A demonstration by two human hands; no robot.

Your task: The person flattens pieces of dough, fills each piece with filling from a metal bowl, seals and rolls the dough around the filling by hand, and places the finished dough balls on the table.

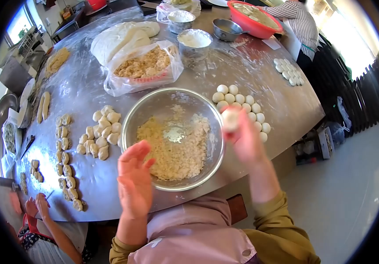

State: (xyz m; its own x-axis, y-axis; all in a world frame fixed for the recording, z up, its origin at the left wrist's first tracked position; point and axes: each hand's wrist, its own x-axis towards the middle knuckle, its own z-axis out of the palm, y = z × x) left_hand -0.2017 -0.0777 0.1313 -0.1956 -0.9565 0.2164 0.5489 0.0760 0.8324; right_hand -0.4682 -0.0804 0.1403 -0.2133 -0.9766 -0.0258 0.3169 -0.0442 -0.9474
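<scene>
Remotely, I watch a person's right hand (244,136) close its fingers around a pale dough ball (230,118), slightly blurred, at the right rim of a metal bowl (143,108). The left hand (134,180), its fingers parted and gently curved, hovers at the bowl's lower left edge; I cannot tell whether it touches the metal. Crumbly filling (161,160) lies inside. Smooth white balls (239,99) sit in rows just right of the bowl on a metal table (282,114), while uneven dough pieces (103,132) cluster to its left, near long columns of darker pieces (67,170).
</scene>
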